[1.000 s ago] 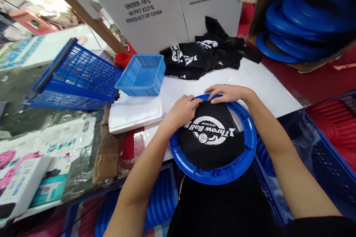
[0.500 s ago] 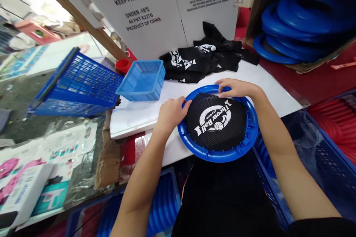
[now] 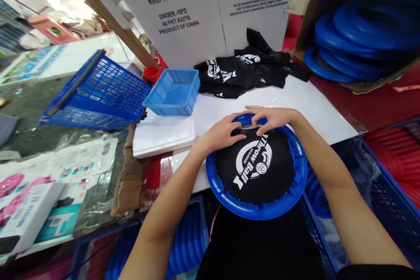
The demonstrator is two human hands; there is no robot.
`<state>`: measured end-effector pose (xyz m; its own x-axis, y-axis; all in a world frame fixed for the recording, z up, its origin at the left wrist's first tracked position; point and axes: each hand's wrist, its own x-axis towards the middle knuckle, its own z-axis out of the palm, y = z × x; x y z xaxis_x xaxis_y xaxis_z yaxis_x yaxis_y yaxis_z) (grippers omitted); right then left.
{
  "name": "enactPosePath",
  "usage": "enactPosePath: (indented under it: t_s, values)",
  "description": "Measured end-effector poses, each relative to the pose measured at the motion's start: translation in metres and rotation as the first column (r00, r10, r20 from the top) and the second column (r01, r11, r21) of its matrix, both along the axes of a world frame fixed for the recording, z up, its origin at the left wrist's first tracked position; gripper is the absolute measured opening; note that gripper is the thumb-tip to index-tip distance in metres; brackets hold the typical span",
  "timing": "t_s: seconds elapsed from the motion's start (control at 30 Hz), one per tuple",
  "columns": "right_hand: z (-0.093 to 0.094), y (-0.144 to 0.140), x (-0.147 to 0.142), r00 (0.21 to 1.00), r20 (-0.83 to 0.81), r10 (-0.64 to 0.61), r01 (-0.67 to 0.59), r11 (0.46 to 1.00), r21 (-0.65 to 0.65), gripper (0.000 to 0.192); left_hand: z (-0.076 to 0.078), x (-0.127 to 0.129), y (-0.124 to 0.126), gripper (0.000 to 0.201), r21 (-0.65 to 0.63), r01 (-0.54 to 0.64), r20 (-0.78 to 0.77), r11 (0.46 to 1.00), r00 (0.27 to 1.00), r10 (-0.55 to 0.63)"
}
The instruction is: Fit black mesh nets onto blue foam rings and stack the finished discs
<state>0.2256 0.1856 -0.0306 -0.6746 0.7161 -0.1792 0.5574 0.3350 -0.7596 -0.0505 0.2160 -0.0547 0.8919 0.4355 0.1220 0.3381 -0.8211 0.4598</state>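
At the left a blue basket lies tipped on its side, and right of it a small blue tray sits beside a white foam slab. The left hand presses the black mesh down at the far edge of the blue ring; its fingers are bent onto the cloth, pinching nothing. The ring rests on the white bench, its near part overhanging the edge. The right hand also pushes mesh against the rim, fingers curled. Hard pressing on the far side could slide or tip the overhanging ring off, and uneven pressure might let the mesh slip from the rim. Spare mesh cloths lie behind; stacked rings sit right.
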Motion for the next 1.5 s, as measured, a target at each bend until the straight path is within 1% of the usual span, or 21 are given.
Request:
enactPosePath:
  t_s: [0.07, 0.13, 0.2, 0.27, 0.33, 0.47, 0.57, 0.7, 0.83, 0.93, 1.07, 1.3, 1.4, 1.5]
  values:
    - [0.002, -0.001, 0.002, 0.999, 0.027, -0.036, 0.036, 0.999, 0.001, 0.036, 0.002, -0.006, 0.0, 0.022, 0.002, -0.086, -0.049, 0.996, 0.995, 0.086]
    - [0.003, -0.002, 0.009, 0.994, 0.073, -0.076, 0.077, 0.997, -0.013, 0.037, 0.005, -0.012, 0.001, 0.023, 0.044, -0.188, -0.069, 0.981, 0.979, 0.191]
    - [0.003, -0.001, 0.016, 0.989, 0.107, -0.102, 0.105, 0.994, -0.023, 0.04, 0.006, -0.015, 0.003, 0.023, 0.078, -0.289, -0.053, 0.954, 0.955, 0.293]
    - [0.0, 0.001, 0.022, 0.986, 0.112, -0.123, 0.125, 0.992, -0.01, 0.041, 0.005, -0.015, 0.005, 0.022, 0.078, -0.347, -0.022, 0.935, 0.937, 0.349]
    - [-0.003, 0.003, 0.026, 0.985, 0.103, -0.141, 0.14, 0.99, 0.019, 0.04, 0.003, -0.015, 0.008, 0.019, 0.057, -0.343, 0.017, 0.938, 0.939, 0.342]
    - [-0.007, 0.005, 0.025, 0.985, 0.079, -0.151, 0.147, 0.987, 0.058, 0.034, 0.002, -0.018, 0.014, 0.016, -0.018, -0.275, 0.116, 0.961, 0.954, 0.275]
    - [-0.007, 0.005, 0.023, 0.985, 0.062, -0.163, 0.158, 0.984, 0.081, 0.03, 0.006, -0.021, 0.017, 0.013, -0.077, -0.281, 0.15, 0.956, 0.945, 0.29]
    - [-0.005, 0.004, 0.022, 0.974, 0.021, -0.224, 0.219, 0.965, 0.145, 0.029, 0.011, -0.022, 0.019, 0.013, -0.138, -0.365, 0.151, 0.921, 0.911, 0.384]
    - [-0.007, 0.005, 0.02, 0.944, -0.04, -0.327, 0.328, 0.917, 0.227, 0.022, 0.014, -0.022, 0.019, 0.016, -0.19, -0.423, 0.139, 0.886, 0.882, 0.45]
    - [-0.009, 0.007, 0.019, 0.929, -0.066, -0.364, 0.369, 0.899, 0.236, 0.02, 0.015, -0.022, 0.019, 0.015, -0.204, -0.455, 0.138, 0.867, 0.863, 0.485]
    - [-0.011, 0.009, 0.018, 0.915, -0.105, -0.389, 0.403, 0.887, 0.225, 0.02, 0.013, -0.023, 0.021, 0.015, -0.261, -0.487, 0.151, 0.834, 0.833, 0.533]
    - [-0.013, 0.01, 0.019, 0.908, -0.14, -0.396, 0.418, 0.883, 0.213, 0.02, 0.006, -0.024, 0.031, 0.011, -0.421, -0.48, 0.132, 0.77, 0.807, 0.576]
    - [-0.015, 0.011, 0.019, 0.912, -0.147, -0.384, 0.408, 0.888, 0.213, 0.022, 0.005, -0.023, 0.031, 0.01, -0.446, -0.484, 0.13, 0.753, 0.797, 0.589]
    - [-0.018, 0.013, 0.021, 0.909, -0.175, -0.378, 0.409, 0.891, 0.197, 0.026, 0.005, -0.022, 0.029, 0.01, -0.437, -0.494, 0.134, 0.752, 0.791, 0.597]
